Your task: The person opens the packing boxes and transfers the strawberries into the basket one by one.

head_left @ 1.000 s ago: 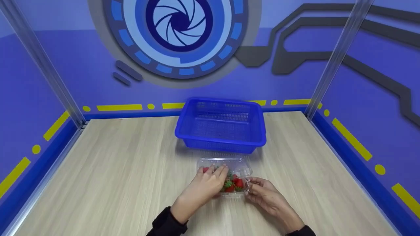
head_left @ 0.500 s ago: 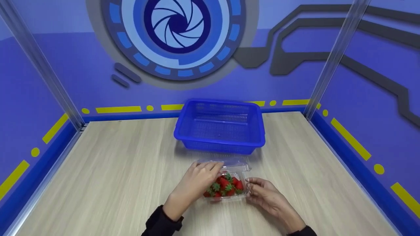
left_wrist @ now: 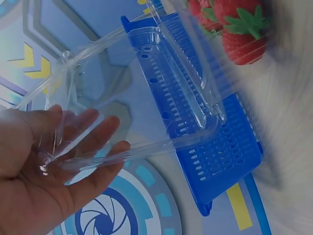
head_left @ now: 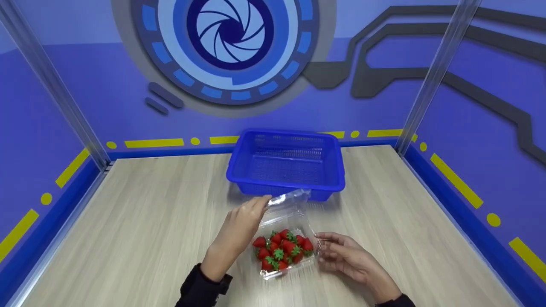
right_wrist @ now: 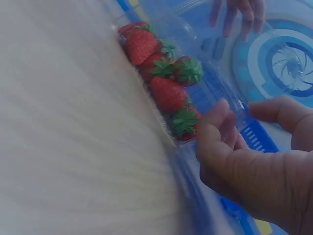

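In the head view a clear plastic clamshell box (head_left: 273, 274) sits on the table, full of red strawberries (head_left: 288, 247) with green leaves. Its hinged lid (head_left: 290, 209) stands raised at the back. My left hand (head_left: 239, 224) holds the lid's left edge; the left wrist view shows the thumb on one side of the clear lid (left_wrist: 146, 103) and the fingers on the other. At the box's right end, my right hand (head_left: 352, 258) grips the edge with curled fingers. Several strawberries (right_wrist: 168, 93) show beside that hand in the right wrist view.
A blue perforated plastic basket (head_left: 286, 183) stands just behind the box, close to the back wall. Bare wood-look table (head_left: 149, 213) lies on both sides. Blue printed panels (head_left: 85, 102) with metal corner posts (head_left: 426, 94) enclose the table at the back and sides.
My left hand has moved left and up, lifting the lid from low over the strawberries to a raised tilt. The box has turned slightly and shifted toward me. My right hand has barely moved.
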Motion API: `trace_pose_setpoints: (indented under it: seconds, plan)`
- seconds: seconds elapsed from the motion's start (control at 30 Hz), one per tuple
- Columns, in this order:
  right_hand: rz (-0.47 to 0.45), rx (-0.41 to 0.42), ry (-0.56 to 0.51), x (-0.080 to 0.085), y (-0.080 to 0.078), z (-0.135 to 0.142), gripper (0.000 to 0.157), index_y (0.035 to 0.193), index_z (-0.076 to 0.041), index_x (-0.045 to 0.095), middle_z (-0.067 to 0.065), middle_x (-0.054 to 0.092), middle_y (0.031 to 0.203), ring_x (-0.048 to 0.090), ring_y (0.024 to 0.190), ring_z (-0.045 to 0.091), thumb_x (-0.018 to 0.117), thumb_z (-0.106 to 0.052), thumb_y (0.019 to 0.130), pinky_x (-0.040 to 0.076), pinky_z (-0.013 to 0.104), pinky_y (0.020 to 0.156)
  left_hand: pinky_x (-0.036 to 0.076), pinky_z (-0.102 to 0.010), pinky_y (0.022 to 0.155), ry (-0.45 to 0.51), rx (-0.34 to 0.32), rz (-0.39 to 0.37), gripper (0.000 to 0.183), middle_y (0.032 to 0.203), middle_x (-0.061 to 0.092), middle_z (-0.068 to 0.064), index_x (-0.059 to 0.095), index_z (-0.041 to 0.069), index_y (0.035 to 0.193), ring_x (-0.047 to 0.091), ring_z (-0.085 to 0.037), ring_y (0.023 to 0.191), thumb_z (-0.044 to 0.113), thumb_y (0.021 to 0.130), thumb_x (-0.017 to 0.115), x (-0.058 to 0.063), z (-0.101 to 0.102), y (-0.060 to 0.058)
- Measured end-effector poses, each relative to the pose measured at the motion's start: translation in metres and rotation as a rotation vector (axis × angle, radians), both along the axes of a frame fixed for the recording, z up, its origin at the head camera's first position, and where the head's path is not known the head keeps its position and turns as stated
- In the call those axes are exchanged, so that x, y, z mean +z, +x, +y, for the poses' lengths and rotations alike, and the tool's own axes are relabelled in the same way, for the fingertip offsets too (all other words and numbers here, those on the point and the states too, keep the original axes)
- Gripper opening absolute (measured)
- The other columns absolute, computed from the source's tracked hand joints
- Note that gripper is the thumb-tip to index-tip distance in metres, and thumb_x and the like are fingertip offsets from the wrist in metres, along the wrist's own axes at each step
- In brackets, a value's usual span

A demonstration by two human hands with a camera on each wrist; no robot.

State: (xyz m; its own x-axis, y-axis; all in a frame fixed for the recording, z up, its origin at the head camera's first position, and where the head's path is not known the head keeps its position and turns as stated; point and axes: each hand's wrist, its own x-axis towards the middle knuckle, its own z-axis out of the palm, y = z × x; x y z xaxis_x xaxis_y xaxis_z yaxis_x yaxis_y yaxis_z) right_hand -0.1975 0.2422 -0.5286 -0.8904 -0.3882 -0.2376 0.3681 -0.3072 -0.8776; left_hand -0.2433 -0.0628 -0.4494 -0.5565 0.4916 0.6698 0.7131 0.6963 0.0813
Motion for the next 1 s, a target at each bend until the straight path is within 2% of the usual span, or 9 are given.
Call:
trace_pose_setpoints:
  seconds: [0.1,0.23,0.4,0.53,0.63,0.73,0.87,1.0]
  plan:
    - [0.01,0.037,-0.034,0.002,0.001,0.001,0.05,0.145,0.01,0.036,0.009,0.058,0.119,0.063,0.102,0.018,0.057,0.0,0.1,0.055,0.038,0.095,0.062,-0.036,0.069,0.059,0.039,-0.037,0.025,0.106,0.073,-0.013,0.067,0.0,0.123,0.074,-0.028,0.088,0.008,0.099,0.064,0.001,-0.004,-0.001]
    - [0.034,0.048,-0.106,0.004,-0.001,0.006,0.047,0.145,0.011,0.039,0.011,0.061,0.123,0.064,0.106,0.02,0.051,0.005,0.1,0.054,0.04,0.099,0.062,-0.04,0.065,0.1,0.098,-0.109,0.023,0.104,0.073,-0.016,0.067,-0.001,0.12,0.074,-0.032,0.085,0.008,0.099,0.065,0.005,-0.012,-0.002]
    - [0.042,0.011,-0.247,0.002,-0.004,0.016,0.045,0.144,0.009,0.045,0.018,0.059,0.136,0.061,0.122,0.026,0.043,0.012,0.1,0.046,0.043,0.11,0.058,-0.039,0.055,0.141,0.136,-0.233,0.016,0.085,0.071,-0.009,0.067,-0.003,0.111,0.07,-0.025,0.069,0.006,0.098,0.065,0.01,-0.022,-0.004]
    - [0.044,-0.014,-0.341,0.0,-0.009,0.02,0.047,0.147,0.011,0.042,0.028,0.049,0.147,0.049,0.138,0.034,0.037,0.016,0.1,0.036,0.045,0.117,0.054,-0.033,0.053,0.211,0.141,-0.442,0.013,0.078,0.07,-0.006,0.067,-0.002,0.108,0.068,-0.017,0.065,0.008,0.1,0.062,0.017,-0.03,-0.004]
    - [0.039,-0.035,-0.361,-0.001,-0.013,0.02,0.049,0.149,0.013,0.037,0.032,0.043,0.15,0.042,0.143,0.037,0.036,0.017,0.099,0.032,0.046,0.119,0.055,-0.029,0.053,0.315,0.142,-0.68,0.014,0.082,0.071,-0.006,0.066,-0.003,0.109,0.07,-0.015,0.067,0.007,0.101,0.059,0.022,-0.036,-0.003]
    - [0.018,-0.042,-0.37,-0.001,-0.021,0.022,0.05,0.149,0.014,0.034,0.033,0.04,0.152,0.036,0.145,0.039,0.034,0.016,0.099,0.03,0.046,0.12,0.058,-0.03,0.054,0.425,0.151,-0.868,0.016,0.087,0.072,-0.009,0.066,-0.004,0.112,0.072,-0.018,0.069,0.004,0.101,0.057,0.025,-0.043,-0.003]
    - [-0.006,-0.051,-0.355,0.002,-0.034,0.025,0.046,0.147,0.016,0.035,0.034,0.039,0.151,0.039,0.143,0.04,0.033,0.012,0.101,0.031,0.045,0.12,0.061,-0.034,0.058,0.534,0.126,-1.017,0.015,0.086,0.072,-0.013,0.064,-0.006,0.108,0.073,-0.025,0.072,0.002,0.102,0.054,0.022,-0.052,-0.001]
    - [0.051,-0.067,-0.266,0.007,-0.051,0.024,0.043,0.145,0.016,0.039,0.034,0.041,0.15,0.049,0.137,0.036,0.037,0.008,0.103,0.034,0.043,0.118,0.063,-0.037,0.065,0.64,0.029,-1.128,0.018,0.091,0.071,-0.023,0.059,-0.012,0.11,0.074,-0.032,0.079,0.001,0.103,0.049,0.012,-0.067,-0.001]
